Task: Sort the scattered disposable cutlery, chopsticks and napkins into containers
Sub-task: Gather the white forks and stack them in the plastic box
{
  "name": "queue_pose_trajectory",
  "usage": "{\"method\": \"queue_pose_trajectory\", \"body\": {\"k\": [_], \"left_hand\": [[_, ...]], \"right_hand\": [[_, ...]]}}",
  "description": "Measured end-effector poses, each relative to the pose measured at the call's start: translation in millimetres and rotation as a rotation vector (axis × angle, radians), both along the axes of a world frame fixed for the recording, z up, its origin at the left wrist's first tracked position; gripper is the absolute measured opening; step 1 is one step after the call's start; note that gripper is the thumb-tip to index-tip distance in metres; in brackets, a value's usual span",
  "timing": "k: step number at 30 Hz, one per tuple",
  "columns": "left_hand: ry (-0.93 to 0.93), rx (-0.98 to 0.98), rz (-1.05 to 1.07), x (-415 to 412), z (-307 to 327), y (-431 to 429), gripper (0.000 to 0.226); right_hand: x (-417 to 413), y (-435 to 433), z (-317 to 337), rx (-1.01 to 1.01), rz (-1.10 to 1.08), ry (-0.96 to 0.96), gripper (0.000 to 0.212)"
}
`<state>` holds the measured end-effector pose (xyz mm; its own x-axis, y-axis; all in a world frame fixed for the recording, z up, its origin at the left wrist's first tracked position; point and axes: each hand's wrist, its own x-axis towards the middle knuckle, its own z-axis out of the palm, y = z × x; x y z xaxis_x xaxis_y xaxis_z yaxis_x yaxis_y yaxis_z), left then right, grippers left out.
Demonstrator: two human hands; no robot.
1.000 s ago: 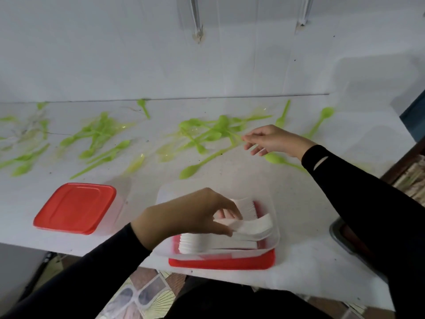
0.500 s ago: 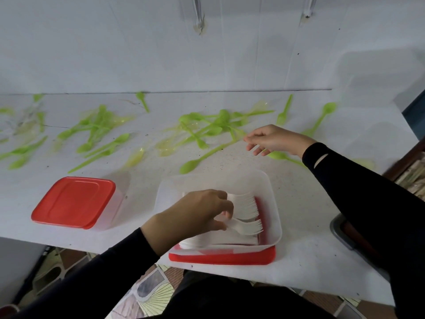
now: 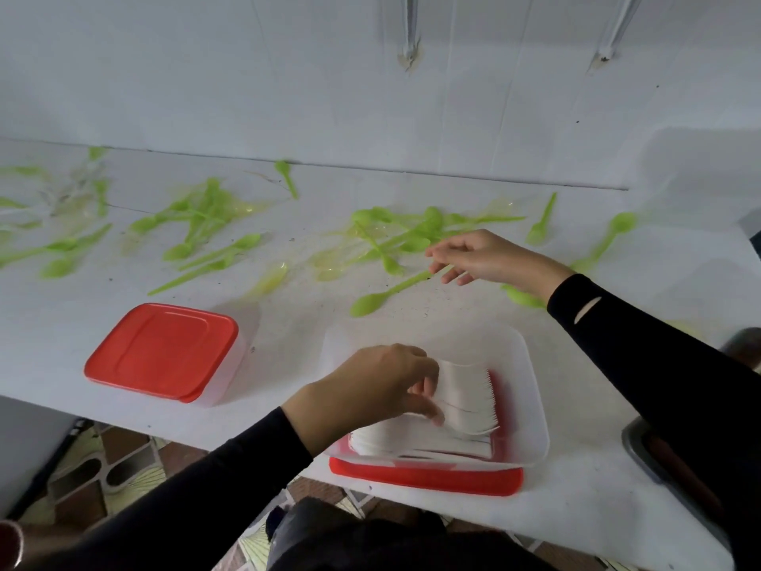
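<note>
A clear tub (image 3: 533, 410) stands on its red lid (image 3: 428, 479) near the table's front edge. A stack of white plastic forks (image 3: 469, 399) lies inside it, tines to the right. My left hand (image 3: 379, 391) reaches into the tub and pinches the fork handles between thumb and fingers. My right hand (image 3: 492, 257) hovers farther back over scattered green plastic spoons (image 3: 395, 228), fingers loosely curled and holding nothing. Its fingertips are just above the handle end of one green spoon (image 3: 370, 302).
A second tub closed with a red lid (image 3: 162, 350) stands to the left. More green spoons (image 3: 197, 228) and clear wrappers lie across the back of the white table (image 3: 288, 323). A dark tray (image 3: 675, 480) sits at the right edge. The wall is close behind.
My left hand has lowered a bundle of white forks into the tub onto the stack. My right hand has stayed over the green spoons, shifting slightly.
</note>
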<state>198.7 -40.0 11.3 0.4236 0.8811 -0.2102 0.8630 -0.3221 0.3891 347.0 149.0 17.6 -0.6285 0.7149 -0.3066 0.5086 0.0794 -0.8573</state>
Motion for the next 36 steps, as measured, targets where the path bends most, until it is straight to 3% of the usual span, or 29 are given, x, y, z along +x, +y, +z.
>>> {"method": "queue_pose_trajectory", "body": {"k": [4, 8, 15, 25, 31, 36], "left_hand": [[-0.28, 0.216, 0.167, -37, 17, 10, 0.043], [-0.308, 0.387, 0.394, -128, 32, 11, 0.044], [-0.346, 0.348, 0.838, -336, 23, -30, 0.029], [-0.286, 0.203, 1.077, -542, 12, -137, 0.028], [-0.282, 0.18, 1.175, -626, -9, -147, 0.026], [-0.278, 0.221, 1.273, -682, -32, -138, 0.01]], "right_hand": [[-63, -13, 17, 0.041, 0.079, 0.021, 0.027], [-144, -26, 26, 0.039, 0.178, 0.03, 0.024], [-329, -80, 25, 0.048, 0.318, 0.011, 0.02], [-522, -159, -1, -0.035, 0.421, -0.012, 0.019], [-603, -159, -16, -0.014, 0.385, 0.01, 0.02], [-662, -138, -31, 0.087, 0.399, 0.025, 0.021]]}}
